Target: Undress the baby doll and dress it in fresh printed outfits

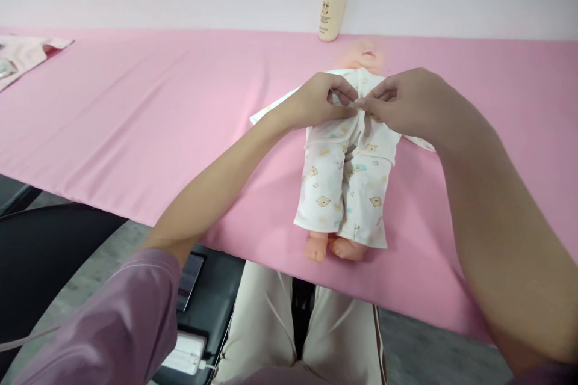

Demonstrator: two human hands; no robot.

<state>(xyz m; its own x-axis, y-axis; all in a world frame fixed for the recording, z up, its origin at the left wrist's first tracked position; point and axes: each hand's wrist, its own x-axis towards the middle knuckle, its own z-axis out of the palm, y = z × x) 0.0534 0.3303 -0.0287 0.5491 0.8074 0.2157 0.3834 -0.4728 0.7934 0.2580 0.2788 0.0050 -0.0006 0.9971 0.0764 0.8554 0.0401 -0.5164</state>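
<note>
A baby doll (348, 248) lies on its back on the pink cloth, its feet toward me. It wears a white pyjama top (332, 132) and matching trousers (323, 186) with small bear prints. Over the doll's chest, my left hand (323, 99) pinches the front edge of the top. From the other side my right hand (401, 99) pinches the same front opening, and the fingertips of both hands nearly meet. Any fastener between them is hidden by my fingers. Below my hands the two front flaps hang slightly apart.
A cream pump bottle (332, 12) stands behind the doll's head, by the white wall. A pale folded cloth (31, 57) lies at the far left of the pink tablecloth (158, 114). Below the table edge, a phone (189, 283) and a white power bank (185, 352) rest on a black seat.
</note>
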